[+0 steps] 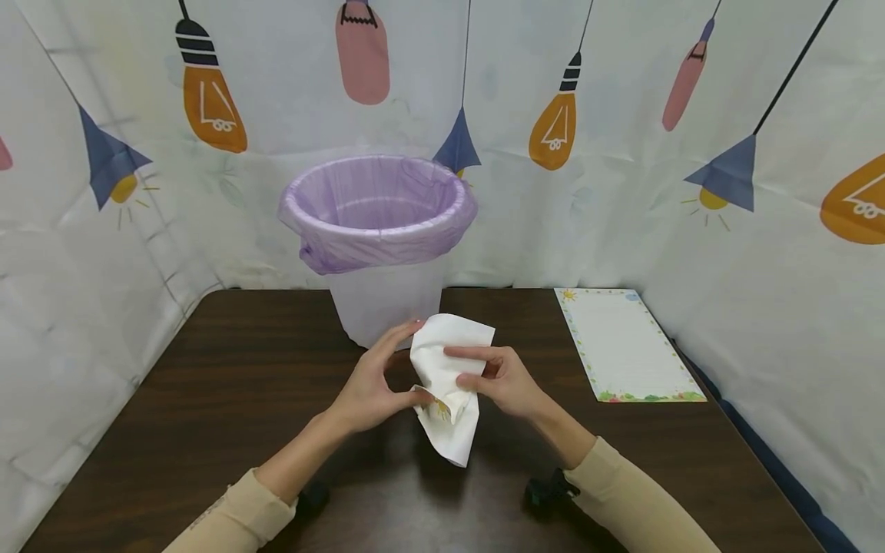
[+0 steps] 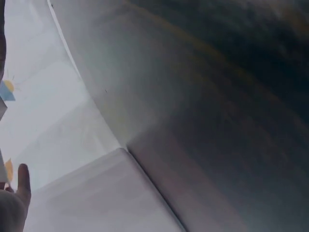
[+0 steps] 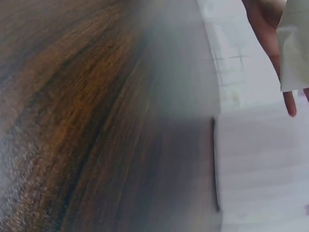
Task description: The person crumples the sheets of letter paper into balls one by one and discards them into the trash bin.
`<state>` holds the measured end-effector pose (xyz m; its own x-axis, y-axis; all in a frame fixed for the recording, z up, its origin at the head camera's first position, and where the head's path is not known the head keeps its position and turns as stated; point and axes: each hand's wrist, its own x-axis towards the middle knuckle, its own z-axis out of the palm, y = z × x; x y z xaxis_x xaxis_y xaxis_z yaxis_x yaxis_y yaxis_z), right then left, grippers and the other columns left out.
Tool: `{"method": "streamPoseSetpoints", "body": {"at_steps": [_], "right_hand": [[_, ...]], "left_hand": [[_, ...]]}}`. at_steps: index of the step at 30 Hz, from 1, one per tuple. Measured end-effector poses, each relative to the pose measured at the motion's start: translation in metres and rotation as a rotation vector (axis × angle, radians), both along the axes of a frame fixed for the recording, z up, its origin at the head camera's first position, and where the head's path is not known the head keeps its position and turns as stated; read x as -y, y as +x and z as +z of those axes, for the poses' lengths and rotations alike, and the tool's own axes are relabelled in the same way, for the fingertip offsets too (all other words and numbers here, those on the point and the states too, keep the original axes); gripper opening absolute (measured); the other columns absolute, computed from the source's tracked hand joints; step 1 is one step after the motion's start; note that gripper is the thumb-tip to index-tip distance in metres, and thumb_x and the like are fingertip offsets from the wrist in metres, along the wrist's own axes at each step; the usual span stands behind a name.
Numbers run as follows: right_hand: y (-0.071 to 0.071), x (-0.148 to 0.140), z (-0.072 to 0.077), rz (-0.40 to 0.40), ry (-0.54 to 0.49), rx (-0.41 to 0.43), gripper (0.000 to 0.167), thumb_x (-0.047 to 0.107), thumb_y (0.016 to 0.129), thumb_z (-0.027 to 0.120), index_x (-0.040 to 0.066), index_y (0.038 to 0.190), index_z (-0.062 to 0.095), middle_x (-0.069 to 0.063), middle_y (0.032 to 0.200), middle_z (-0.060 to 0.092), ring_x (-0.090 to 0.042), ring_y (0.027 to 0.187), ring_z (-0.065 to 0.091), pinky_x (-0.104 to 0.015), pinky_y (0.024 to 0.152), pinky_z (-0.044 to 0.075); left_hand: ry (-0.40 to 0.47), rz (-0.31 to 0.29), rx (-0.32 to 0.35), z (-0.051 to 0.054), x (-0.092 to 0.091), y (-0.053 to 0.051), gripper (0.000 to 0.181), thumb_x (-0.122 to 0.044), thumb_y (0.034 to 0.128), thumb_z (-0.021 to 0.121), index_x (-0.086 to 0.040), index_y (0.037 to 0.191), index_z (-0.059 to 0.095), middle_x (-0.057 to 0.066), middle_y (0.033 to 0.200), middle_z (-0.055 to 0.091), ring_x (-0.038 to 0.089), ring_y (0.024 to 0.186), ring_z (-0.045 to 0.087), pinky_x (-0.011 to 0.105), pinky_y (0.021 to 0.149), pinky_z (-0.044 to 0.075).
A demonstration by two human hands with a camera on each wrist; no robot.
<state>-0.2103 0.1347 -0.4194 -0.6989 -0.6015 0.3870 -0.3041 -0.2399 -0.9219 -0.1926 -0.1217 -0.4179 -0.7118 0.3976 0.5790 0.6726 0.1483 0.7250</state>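
Both hands hold a crumpled white sheet of paper (image 1: 442, 361) above the table in the head view. A small yellow sun print shows on its lower part. My left hand (image 1: 369, 392) grips the sheet's left edge, thumb low and fingers high. From the right, my right hand (image 1: 508, 382) pinches it between thumb and fingers. In the right wrist view, part of the paper (image 3: 294, 53) hangs beside the hand. At the left wrist view's edge only a bit of the left hand (image 2: 17, 203) appears. Some fingertips are hidden behind the paper.
A whitish bin (image 1: 387, 299) with a purple liner (image 1: 373, 250) stands at the table's back, just beyond the hands. A flat sheet of paper (image 1: 622, 346) with a decorated border lies on the dark wooden table (image 1: 207, 415) at back right. Patterned cloth (image 1: 622, 207) surrounds the table.
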Motion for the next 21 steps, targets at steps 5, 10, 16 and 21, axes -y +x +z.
{"method": "streamPoseSetpoints", "body": {"at_steps": [5, 10, 16, 21], "right_hand": [[0.002, -0.001, 0.0, 0.011, 0.0, -0.007, 0.038, -0.009, 0.095, 0.067, -0.02, 0.129, 0.056, -0.015, 0.116, 0.065, -0.02, 0.093, 0.07, -0.032, 0.075, 0.061], [0.003, -0.001, 0.0, -0.005, 0.001, -0.03, 0.035, -0.008, 0.094, 0.069, -0.018, 0.126, 0.059, -0.011, 0.117, 0.064, -0.02, 0.095, 0.068, -0.032, 0.074, 0.06], [-0.002, 0.0, 0.001, -0.078, -0.045, -0.069, 0.025, -0.012, 0.092, 0.069, -0.013, 0.116, 0.063, -0.005, 0.112, 0.067, -0.018, 0.088, 0.068, -0.03, 0.072, 0.059], [-0.001, 0.002, 0.001, -0.125, -0.023, -0.101, 0.022, -0.011, 0.092, 0.07, -0.013, 0.114, 0.066, -0.007, 0.111, 0.07, -0.019, 0.088, 0.068, -0.029, 0.07, 0.06]], "left_hand": [[-0.033, 0.016, 0.01, 0.0, -0.001, 0.002, 0.092, -0.011, 0.0717, 0.096, -0.011, 0.151, 0.049, 0.003, 0.147, 0.052, 0.025, 0.138, 0.046, 0.046, 0.101, 0.051], [-0.071, 0.037, -0.006, 0.0, -0.004, 0.004, 0.078, -0.018, 0.0743, 0.096, -0.012, 0.141, 0.057, 0.0, 0.133, 0.063, 0.021, 0.123, 0.059, 0.044, 0.1, 0.051], [-0.046, 0.068, -0.035, 0.005, -0.011, 0.005, 0.055, -0.012, 0.0774, 0.092, -0.008, 0.126, 0.067, 0.0, 0.111, 0.073, 0.022, 0.1, 0.069, 0.049, 0.089, 0.056], [-0.028, 0.11, -0.031, 0.008, -0.019, 0.007, 0.049, -0.013, 0.0814, 0.09, -0.007, 0.125, 0.069, 0.0, 0.111, 0.073, 0.02, 0.099, 0.07, 0.047, 0.086, 0.057]]}}
